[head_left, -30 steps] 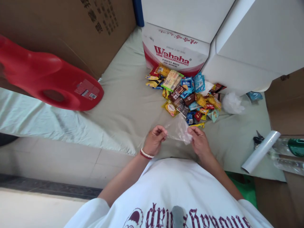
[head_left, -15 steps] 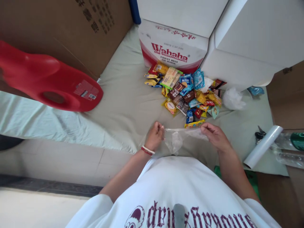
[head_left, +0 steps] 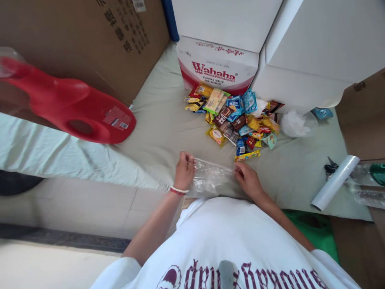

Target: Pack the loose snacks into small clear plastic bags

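A clear plastic bag [head_left: 210, 176] is stretched flat between my two hands, low over the near edge of the cloth. My left hand [head_left: 184, 170], with a white and red bracelet at the wrist, pinches the bag's left upper corner. At the other end, my right hand [head_left: 247, 178] has its fingers closed on the right upper corner. Just beyond the bag lies a heap of wrapped snacks [head_left: 224, 116] in yellow, brown, blue and red packets. One long yellow packet [head_left: 247, 155] is right above my right hand.
Behind the snacks stands a Wahaha carton [head_left: 215, 66]. A red jug [head_left: 87, 108] lies at the left by a large brown box [head_left: 90, 48]. To the right are a crumpled clear bag [head_left: 296, 123], a plastic roll [head_left: 335, 182], black-handled scissors [head_left: 330, 167] and plastic bottles [head_left: 365, 176].
Both hands have moved left in the picture, and the right has come closer to the left. The bag now lies flatter and spreads wider below its upper edge. The snacks stay put.
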A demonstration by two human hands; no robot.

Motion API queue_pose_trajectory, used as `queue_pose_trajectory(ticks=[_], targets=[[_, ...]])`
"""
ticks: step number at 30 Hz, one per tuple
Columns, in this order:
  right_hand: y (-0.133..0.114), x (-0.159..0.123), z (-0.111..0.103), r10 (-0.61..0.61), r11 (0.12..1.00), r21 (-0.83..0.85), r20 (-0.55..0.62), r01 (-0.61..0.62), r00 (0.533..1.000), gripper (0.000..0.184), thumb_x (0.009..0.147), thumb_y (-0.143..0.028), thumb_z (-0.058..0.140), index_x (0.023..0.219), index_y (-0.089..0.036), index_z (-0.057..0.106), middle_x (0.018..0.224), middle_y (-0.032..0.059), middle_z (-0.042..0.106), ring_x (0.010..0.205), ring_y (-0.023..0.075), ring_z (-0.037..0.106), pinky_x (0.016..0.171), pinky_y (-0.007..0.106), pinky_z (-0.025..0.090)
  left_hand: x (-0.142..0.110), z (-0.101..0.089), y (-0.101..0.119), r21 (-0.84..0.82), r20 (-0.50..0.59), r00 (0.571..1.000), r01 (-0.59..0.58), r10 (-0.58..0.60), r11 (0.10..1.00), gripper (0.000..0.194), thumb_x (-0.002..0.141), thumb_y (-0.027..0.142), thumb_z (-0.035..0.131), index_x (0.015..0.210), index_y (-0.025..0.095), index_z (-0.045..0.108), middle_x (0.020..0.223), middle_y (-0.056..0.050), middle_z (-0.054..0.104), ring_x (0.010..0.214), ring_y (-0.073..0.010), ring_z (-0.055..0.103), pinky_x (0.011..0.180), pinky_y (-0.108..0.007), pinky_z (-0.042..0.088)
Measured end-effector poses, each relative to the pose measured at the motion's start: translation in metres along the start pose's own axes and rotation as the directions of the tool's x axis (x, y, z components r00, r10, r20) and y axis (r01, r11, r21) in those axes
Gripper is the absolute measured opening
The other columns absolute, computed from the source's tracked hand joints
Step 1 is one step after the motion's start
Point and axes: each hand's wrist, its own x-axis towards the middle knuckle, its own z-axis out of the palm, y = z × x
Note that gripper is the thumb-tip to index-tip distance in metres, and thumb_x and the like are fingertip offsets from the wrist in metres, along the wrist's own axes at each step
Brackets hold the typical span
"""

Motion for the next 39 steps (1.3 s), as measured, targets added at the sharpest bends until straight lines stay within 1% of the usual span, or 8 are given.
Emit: queue_pose_trajectory(ticks=[4, 10, 18, 25, 28, 32, 36, 39], targets=[[-0.012, -0.007, -0.012, -0.148, 0.984, -0.111, -0.106, 0.136, 0.983, 0.027, 0.101, -0.03, 0.049, 0.117, -0.023, 0.069, 0.113, 0.0113, 0.068, 0.099, 0.0233, 0.066, 0.09, 0.039, 0.056, 0.012, -0.025, -0.021, 0.273, -0.021, 0.998, -0.051, 0.059, 0.961, 0.019, 0.097, 0.04, 0.045, 0.088, 0.025, 0.039, 0.069, 0.004, 0.054, 0.058, -0.0139, 0.053, 0.06, -0.026, 0.04], [-0.063, 0.028, 0.019, -0.157, 0.851, -0.374, 0.488, 0.368, 0.859, 0.041, 0.095, -0.026, 0.064, 0.135, -0.025, 0.065, 0.118, 0.0112, 0.069, 0.097, 0.0243, 0.066, 0.08, 0.032, 0.051, 0.017, -0.009, -0.014, 0.266, 0.153, 0.979, -0.173, 0.136, 0.948, 0.021, 0.101, 0.045, 0.038, 0.094, 0.026, 0.039, 0.063, 0.007, 0.049, 0.05, -0.0145, 0.053, 0.058, -0.027, 0.04], [-0.01, -0.006, -0.025, -0.492, 0.786, -0.411, 0.037, 0.462, 0.87, 0.032, 0.102, -0.018, 0.047, 0.11, -0.024, 0.077, 0.093, 0.0083, 0.072, 0.084, 0.0204, 0.06, 0.078, 0.032, 0.046, 0.06, -0.021, -0.017, 0.349, 0.092, 0.98, -0.2, 0.179, 0.916, 0.01, 0.098, 0.034, 0.04, 0.092, 0.026, 0.041, 0.06, 0.007, 0.046, 0.052, -0.0153, 0.052, 0.062, -0.027, 0.039], [-0.007, -0.06, -0.046, -0.482, 0.844, -0.14, 0.225, 0.517, 0.847, 0.026, 0.103, -0.021, 0.048, 0.103, -0.024, 0.074, 0.091, 0.0035, 0.074, 0.076, 0.0153, 0.066, 0.067, 0.026, 0.051, 0.08, -0.029, -0.011, 0.484, 0.003, 0.97, -0.215, 0.244, 0.848, 0.017, 0.088, 0.027, 0.058, 0.101, 0.02, 0.052, 0.093, -0.007, 0.06, 0.08, -0.0202, 0.059, 0.079, -0.034, 0.049], [-0.016, -0.046, -0.063, -0.308, 0.945, -0.125, -0.043, 0.301, 0.95, 0.021, 0.101, -0.025, 0.051, 0.105, -0.024, 0.072, 0.089, 0.0039, 0.072, 0.076, 0.0164, 0.067, 0.071, 0.028, 0.053, 0.065, -0.036, 0.011, 0.584, -0.092, 0.85, -0.375, 0.518, 0.72, 0.035, 0.085, 0.023, 0.062, 0.118, 0.015, 0.054, 0.127, -0.019, 0.055, 0.115, -0.0298, 0.056, 0.101, -0.046, 0.047], [-0.011, 0.009, -0.07, -0.105, 0.982, -0.181, -0.276, 0.056, 0.956, 0.022, 0.098, -0.031, 0.051, 0.102, -0.024, 0.071, 0.091, 0.0054, 0.072, 0.081, 0.0209, 0.066, 0.079, 0.034, 0.054, 0.038, 0.0, 0.042, 0.45, 0.489, 0.605, -0.792, 0.628, 0.413, 0.03, 0.095, 0.018, 0.048, 0.121, 0.018, 0.062, 0.117, -0.013, 0.065, 0.112, -0.0268, 0.059, 0.101, -0.043, 0.046], [0.007, 0.063, -0.052, -0.125, 0.963, -0.262, -0.213, 0.066, 0.969, 0.032, 0.096, -0.028, 0.05, 0.12, -0.021, 0.07, 0.114, 0.0116, 0.069, 0.101, 0.025, 0.065, 0.088, 0.037, 0.053, 0.031, 0.069, 0.053, 0.272, 0.812, 0.373, -0.922, 0.449, 0.275, 0.037, 0.093, 0.012, 0.048, 0.124, 0.02, 0.066, 0.132, -0.013, 0.064, 0.114, -0.0263, 0.06, 0.096, -0.041, 0.047], [0.018, 0.082, -0.03, -0.141, 0.932, -0.34, -0.014, 0.128, 0.99, 0.036, 0.094, -0.023, 0.054, 0.128, -0.02, 0.067, 0.128, 0.013, 0.062, 0.106, 0.024, 0.063, 0.089, 0.035, 0.051, 0.034, 0.091, 0.047, 0.211, 0.901, 0.275, -0.953, 0.336, 0.216, 0.032, 0.095, 0.012, 0.046, 0.11, 0.02, 0.073, 0.125, -0.013, 0.068, 0.109, -0.0263, 0.061, 0.093, -0.041, 0.049]])
